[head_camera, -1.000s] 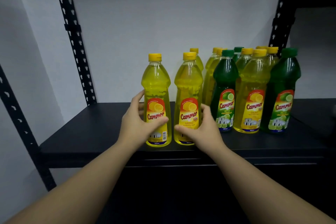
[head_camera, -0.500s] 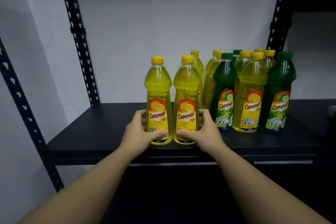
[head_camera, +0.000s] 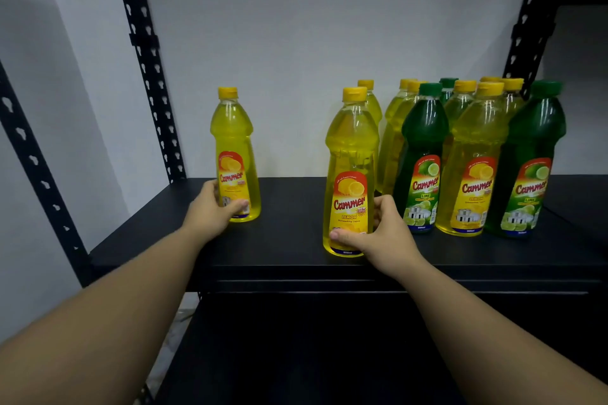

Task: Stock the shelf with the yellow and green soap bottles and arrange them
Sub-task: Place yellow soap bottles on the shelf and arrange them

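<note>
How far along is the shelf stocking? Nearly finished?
Partly. A cluster of yellow and green bottles already stands upright at the right of the black shelf. In hand: the left hand grips one yellow bottle set apart at the left, and the right hand grips another yellow bottle near the front edge. Left: lining these up with the group.

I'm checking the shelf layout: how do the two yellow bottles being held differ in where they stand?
The bottle in the left hand, the left yellow bottle, stands further back and apart from the group. The right yellow bottle, gripped by the right hand, stands near the shelf front edge, beside the clustered bottles. Its label reads sharply; the left one's is blurred. Both are upright, yellow-capped and held low.
</note>
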Motion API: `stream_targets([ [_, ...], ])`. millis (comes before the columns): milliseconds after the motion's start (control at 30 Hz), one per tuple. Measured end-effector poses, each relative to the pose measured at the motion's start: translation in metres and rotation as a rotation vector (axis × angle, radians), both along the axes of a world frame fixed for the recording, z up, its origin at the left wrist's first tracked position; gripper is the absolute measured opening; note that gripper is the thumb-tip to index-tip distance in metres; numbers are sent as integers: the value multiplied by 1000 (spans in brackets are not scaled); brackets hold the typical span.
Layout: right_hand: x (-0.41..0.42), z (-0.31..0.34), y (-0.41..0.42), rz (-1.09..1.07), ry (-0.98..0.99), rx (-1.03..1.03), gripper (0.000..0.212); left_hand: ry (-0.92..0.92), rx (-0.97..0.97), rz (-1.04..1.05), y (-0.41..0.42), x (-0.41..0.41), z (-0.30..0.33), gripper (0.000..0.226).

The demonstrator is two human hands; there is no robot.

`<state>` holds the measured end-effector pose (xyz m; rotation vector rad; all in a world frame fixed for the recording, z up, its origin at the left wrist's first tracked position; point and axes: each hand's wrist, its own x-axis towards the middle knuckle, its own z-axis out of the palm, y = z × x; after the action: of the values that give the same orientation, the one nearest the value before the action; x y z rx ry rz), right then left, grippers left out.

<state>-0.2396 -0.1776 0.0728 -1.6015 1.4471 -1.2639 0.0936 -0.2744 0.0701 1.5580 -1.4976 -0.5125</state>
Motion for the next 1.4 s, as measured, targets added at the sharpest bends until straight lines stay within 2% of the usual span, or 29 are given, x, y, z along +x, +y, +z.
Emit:
stream_targets([
  [167,0,-1,0,5,3,-6,83,-20,20,109,-32,28,-3,68],
  [300,0,-2,1,6,2,-6,80,-33,65,213,-48,35,-8,75],
  [500,0,-3,1,5,0,-13,79,-51,77,259,-68,47,-7,80],
  [833,-1,-4,0,16,-5,-20,78,-46,84,328,-78,52,-4,77],
  [967,-1,-3,1,17,5,-23,76,-83,116,359,-73,52,-7,88],
  [1033,-2,-2,2,23,8,-18,76,-121,129,333,-66,55,-7,88],
  [1233,-3,2,5,40,41,3,72,-392,205,210,-26,63,-5,57],
  [1400,1,5,7,55,33,14,70,-564,268,35,8,74,-4,69],
])
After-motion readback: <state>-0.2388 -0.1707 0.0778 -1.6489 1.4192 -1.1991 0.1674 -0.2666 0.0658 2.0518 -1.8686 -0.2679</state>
